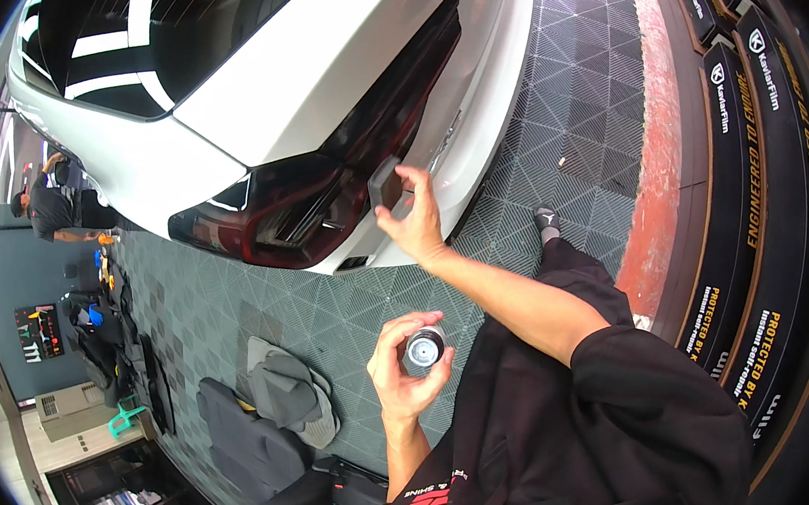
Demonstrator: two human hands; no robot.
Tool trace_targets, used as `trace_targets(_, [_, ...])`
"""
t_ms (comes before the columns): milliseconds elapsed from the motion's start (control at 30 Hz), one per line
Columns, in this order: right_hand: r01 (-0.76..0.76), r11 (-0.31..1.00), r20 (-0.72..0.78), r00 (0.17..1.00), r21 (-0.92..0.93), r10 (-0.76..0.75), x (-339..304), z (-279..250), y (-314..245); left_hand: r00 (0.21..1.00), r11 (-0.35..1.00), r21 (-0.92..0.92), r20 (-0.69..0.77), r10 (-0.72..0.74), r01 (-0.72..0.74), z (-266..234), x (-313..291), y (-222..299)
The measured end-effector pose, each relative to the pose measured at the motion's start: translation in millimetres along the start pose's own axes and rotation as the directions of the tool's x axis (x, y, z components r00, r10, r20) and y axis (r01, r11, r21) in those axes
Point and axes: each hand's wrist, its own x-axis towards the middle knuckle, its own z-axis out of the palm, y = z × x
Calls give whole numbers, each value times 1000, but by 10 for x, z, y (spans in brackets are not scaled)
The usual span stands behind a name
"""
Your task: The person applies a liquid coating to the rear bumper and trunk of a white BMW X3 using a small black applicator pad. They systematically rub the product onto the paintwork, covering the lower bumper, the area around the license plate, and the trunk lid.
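Nearest to you, your black shirt [578, 431] fills the lower right of the view, with both bare forearms rising out of it. Your left hand [404, 369] sits close in front of your chest, its fingers curled around a small round bottle [424, 348] whose open dark mouth faces up at you; the grip is closed firmly on it. To the left of that hand, on the grey tiled floor [235, 308], lie removed grey car seats [275, 421], with more dark parts further left along the wall. Your right arm stretches forward and slightly up from the shirt, and your right hand [413, 220] pinches a small dark pad [385, 182] between thumb and fingers, pressing it against the dark red tail light [274, 211] of the white car [310, 77]. The pad touches the lens near its right end, where the light strip runs on up the car's rear. Your shoe [546, 218] stands on the tiles just right of that hand. Beyond it on the right, a red floor strip and stacked black rolls [761, 208] curve along the edge. Far left, behind the car, another person in a dark shirt [55, 210] bends over their own work.
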Motion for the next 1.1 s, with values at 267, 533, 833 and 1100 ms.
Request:
trace_targets(267, [-167,975,-235,952,145,198,425,21,276,999,1000,16,-45,16,-15,-66,-98,10])
trace_targets(533, [-102,985,-180,976,137,126,1204,-409,444,1000,1000,-2,-14,-16,16,-30,-149,3])
trace_targets(833, [-220,975,-83,972,32,221,-69,147,176,999,999,6,-36,37,-37,-39,-11,3])
trace_targets(1100, [-96,967,-144,981,238,132,987,-319,578,1000,1000,19,-6,13,-13,63,49,-29])
